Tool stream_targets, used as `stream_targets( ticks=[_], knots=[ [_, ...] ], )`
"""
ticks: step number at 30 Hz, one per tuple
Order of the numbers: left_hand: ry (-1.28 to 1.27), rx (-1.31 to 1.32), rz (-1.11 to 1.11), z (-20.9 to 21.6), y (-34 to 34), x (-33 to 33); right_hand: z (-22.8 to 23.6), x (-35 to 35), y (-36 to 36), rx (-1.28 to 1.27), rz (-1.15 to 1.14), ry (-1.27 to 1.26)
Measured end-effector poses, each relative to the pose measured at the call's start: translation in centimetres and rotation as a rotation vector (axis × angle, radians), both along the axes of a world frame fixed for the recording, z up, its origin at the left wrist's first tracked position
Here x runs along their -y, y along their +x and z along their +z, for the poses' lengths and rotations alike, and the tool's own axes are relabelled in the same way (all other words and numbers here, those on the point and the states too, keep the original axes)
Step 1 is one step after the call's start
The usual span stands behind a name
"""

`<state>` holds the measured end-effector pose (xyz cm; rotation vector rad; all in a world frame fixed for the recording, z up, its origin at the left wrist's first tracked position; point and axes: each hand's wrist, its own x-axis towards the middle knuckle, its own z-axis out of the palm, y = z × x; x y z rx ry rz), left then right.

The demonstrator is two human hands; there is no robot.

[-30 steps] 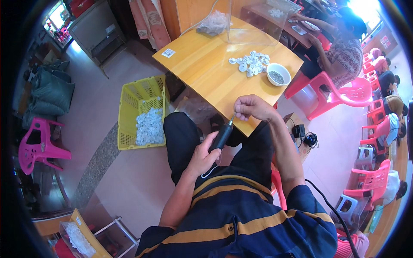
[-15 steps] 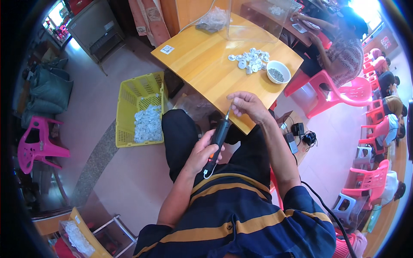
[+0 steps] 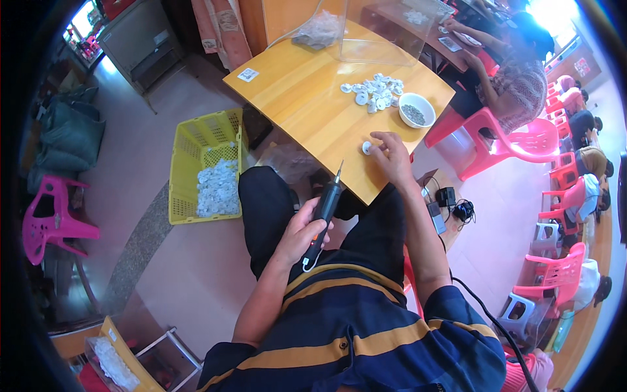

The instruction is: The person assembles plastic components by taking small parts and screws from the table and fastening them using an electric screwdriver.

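Observation:
My left hand (image 3: 302, 233) is wrapped round a black electric screwdriver (image 3: 324, 212), its thin metal bit pointing up toward the table's near corner. A white cord loops from the tool's lower end. Over the table's near right side, my right hand (image 3: 392, 160) has its thumb and fingertips at a small round white plastic part (image 3: 367, 147), closed on its edge. Farther back lies a loose pile of similar white plastic parts (image 3: 375, 91). Beside the pile, at the right edge, a white bowl (image 3: 428, 106) holds small grey metal pieces, too small to make out singly.
Left of the wooden table (image 3: 294, 85), a yellow crate (image 3: 174, 176) on the floor holds many white parts. A clear plastic box (image 3: 375, 52) and a plastic bag (image 3: 318, 31) stand at the back. Another person (image 3: 516, 85) sits at right; pink chairs (image 3: 499, 140) stand behind.
My right hand has left the screwdriver's bit and moved right to the white plastic part on the table. My left hand keeps its hold on the screwdriver, and the whole view has shifted slightly.

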<state>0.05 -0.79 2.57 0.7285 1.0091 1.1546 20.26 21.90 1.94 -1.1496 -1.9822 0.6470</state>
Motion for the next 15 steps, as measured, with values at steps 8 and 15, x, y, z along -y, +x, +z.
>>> stream_targets(
  ticks=[8,15],
  knots=[
    [0.003,-0.003,0.002,0.1,0.2,-0.1,-1.1,-0.5,-0.9,0.091,0.134,0.042],
    [0.009,-0.122,0.029,-0.4,0.2,-0.1,-1.5,2.0,-2.7,-0.232,0.168,-0.46]
  ],
)
